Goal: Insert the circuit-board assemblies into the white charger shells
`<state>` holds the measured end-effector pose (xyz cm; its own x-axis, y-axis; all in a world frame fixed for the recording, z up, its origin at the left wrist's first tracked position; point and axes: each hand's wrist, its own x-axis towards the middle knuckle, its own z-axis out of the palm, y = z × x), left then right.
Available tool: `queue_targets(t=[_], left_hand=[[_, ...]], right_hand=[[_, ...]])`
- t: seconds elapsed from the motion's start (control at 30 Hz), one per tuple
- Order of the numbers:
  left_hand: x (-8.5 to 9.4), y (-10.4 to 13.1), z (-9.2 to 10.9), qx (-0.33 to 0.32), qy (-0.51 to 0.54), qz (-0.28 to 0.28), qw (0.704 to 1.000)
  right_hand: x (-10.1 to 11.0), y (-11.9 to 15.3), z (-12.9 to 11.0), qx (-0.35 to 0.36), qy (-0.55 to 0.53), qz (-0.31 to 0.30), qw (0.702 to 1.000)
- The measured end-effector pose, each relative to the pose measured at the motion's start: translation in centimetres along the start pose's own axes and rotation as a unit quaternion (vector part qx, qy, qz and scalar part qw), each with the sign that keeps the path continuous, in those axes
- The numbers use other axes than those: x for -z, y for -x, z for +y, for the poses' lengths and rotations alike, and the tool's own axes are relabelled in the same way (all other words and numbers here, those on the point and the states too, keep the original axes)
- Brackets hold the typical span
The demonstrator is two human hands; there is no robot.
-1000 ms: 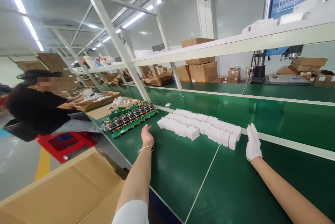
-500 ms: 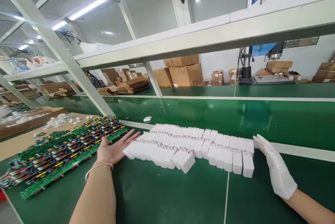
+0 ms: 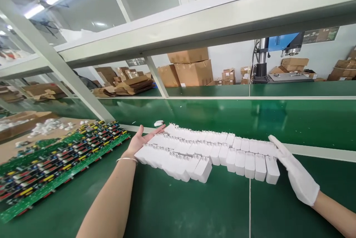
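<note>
Several white plastic housings (image 3: 191, 149) stand packed side by side in rows on the green tabletop (image 3: 211, 208). Bare but for a bracelet at the wrist, my left hand (image 3: 141, 141) lies against the left end of the rows, its fingers stretched out and palm turned up and inward. At the opposite end, my right hand (image 3: 294, 171) wears a white glove. Its extended fingers touch the last housings on the right, with the thumb side up. Neither hand is closed around a housing.
Stacked green circuit boards (image 3: 63, 163) lie to the left, near small white parts (image 3: 50, 128) on cardboard. A small white piece (image 3: 158, 123) rests behind the rows. A shelf beam (image 3: 178, 26) crosses above, and a slanted post (image 3: 75, 82) stands at left. Cardboard boxes (image 3: 194, 72) are behind.
My left hand has moved farther along the left end of the rows. My right hand has come inward to touch the right end. The camera view has shifted slightly.
</note>
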<state>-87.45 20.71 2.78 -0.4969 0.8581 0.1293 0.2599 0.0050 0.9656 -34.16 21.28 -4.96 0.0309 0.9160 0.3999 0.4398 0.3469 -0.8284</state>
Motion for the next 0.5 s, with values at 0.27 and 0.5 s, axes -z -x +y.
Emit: queue_targets(t=[0.27, 0.5], left_hand=[[-1.7, 2.5, 2.6, 0.140, 0.149, -0.145, 0.968], [-1.8, 2.8, 2.4, 0.162, 0.172, -0.139, 0.962]], right_hand=[[-0.6, -0.6, -1.3, -0.024, -0.085, -0.016, 0.996], [-0.7, -0.6, -1.4, -0.053, -0.128, 0.003, 0.990]])
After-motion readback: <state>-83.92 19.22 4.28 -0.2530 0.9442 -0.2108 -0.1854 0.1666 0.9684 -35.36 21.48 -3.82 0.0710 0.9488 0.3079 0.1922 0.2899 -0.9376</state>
